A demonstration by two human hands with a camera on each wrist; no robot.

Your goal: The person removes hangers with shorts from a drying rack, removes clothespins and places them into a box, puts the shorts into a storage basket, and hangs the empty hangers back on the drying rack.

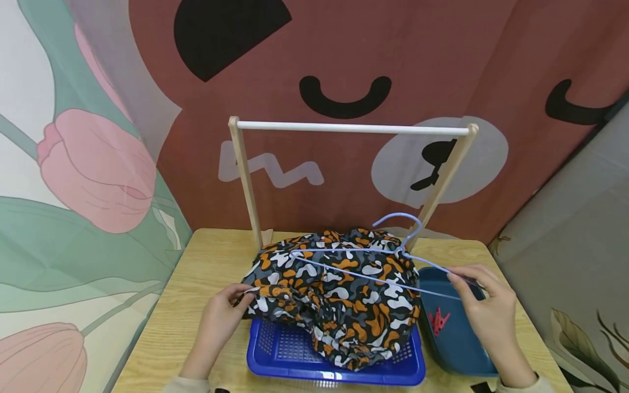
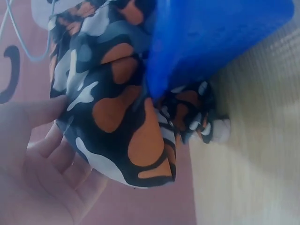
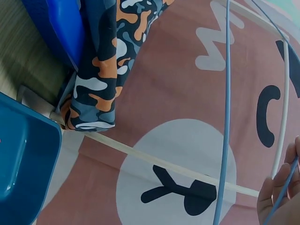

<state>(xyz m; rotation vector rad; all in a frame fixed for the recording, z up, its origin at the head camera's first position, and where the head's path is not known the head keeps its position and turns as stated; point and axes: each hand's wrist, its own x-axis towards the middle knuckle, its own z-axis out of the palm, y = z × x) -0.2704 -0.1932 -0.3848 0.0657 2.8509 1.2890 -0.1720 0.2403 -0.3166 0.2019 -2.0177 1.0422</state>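
Note:
A crumpled garment in black, orange, grey and white camouflage lies heaped over a blue basket; its exact kind cannot be told. My left hand pinches the garment's left edge between thumb and fingers. The left wrist view shows the thumb on the patterned cloth, the fingers partly behind it. Over the garment, a light blue hanger is held up by my right hand, which pinches its right end. Its hook points up and left. In the right wrist view, the fingers grip the hanger's wire.
Behind the basket stands a rack with wooden uprights and a white crossbar. A teal tray right of the basket holds red clothespins. Everything stands on a wooden table before a printed curtain.

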